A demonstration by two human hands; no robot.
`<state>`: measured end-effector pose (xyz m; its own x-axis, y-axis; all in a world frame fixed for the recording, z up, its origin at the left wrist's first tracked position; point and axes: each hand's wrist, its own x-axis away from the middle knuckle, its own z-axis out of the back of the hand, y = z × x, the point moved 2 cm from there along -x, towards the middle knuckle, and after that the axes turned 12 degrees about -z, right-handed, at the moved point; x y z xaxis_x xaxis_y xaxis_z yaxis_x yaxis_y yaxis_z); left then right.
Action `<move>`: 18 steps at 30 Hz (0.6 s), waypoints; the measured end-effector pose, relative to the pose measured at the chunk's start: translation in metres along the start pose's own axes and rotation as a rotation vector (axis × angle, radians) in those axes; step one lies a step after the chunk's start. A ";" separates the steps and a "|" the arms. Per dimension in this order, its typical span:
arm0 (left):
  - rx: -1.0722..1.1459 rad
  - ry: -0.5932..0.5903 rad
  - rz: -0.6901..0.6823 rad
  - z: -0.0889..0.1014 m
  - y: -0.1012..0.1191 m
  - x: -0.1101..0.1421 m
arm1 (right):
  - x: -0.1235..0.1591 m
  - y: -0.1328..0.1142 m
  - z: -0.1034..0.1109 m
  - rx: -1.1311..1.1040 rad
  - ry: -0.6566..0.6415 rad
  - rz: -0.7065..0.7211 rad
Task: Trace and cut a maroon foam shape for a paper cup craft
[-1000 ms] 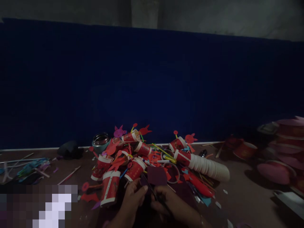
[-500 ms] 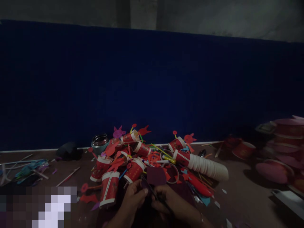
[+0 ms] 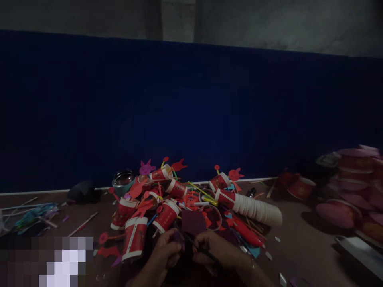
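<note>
My left hand (image 3: 166, 250) is closed, pinching a small piece of purple paper (image 3: 178, 236). In my right hand (image 3: 213, 251) are dark scissors (image 3: 206, 252), their blades pointing up and left toward that paper. Whether the blades touch the paper is too dark to tell. Just beyond my hands lies a dark purple sheet (image 3: 193, 221). Red paper cups (image 3: 134, 239) with cut-out paper shapes and straws are heaped behind and to the left. A nested stack of paper cups (image 3: 257, 210) lies on its side to the right.
A teal jar (image 3: 123, 182) stands behind the heap, near a dark lump (image 3: 83, 191). Straws and shreds (image 3: 36, 215) lie at the left. Red bowls (image 3: 356, 167) are stacked at the far right, and a white box-like object (image 3: 359, 253) is nearer. A blue panel (image 3: 191, 107) rises behind the table.
The view has shifted slightly, so the table's things sit a little further left. My left hand has turned a little with the purple paper, and the scissors have tilted slightly.
</note>
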<state>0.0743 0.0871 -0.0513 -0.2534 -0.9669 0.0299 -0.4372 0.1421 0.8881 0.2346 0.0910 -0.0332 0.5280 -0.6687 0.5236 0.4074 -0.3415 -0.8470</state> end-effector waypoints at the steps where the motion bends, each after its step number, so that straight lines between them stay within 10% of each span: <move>1: 0.012 -0.023 -0.001 -0.001 0.002 0.001 | -0.001 0.001 0.002 -0.004 0.039 -0.005; 6: 0.032 0.019 -0.073 -0.009 0.018 0.009 | -0.010 0.001 0.003 -0.018 0.339 0.135; 13: -0.097 0.056 -0.100 0.007 0.030 0.019 | -0.015 0.003 -0.010 0.063 0.421 0.212; 18: -0.853 0.119 -0.179 0.013 0.028 0.017 | -0.016 0.004 -0.012 0.111 0.463 0.244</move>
<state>0.0467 0.0774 -0.0323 -0.1306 -0.9819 -0.1374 0.3436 -0.1748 0.9227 0.2187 0.0926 -0.0457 0.2436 -0.9499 0.1958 0.4032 -0.0845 -0.9112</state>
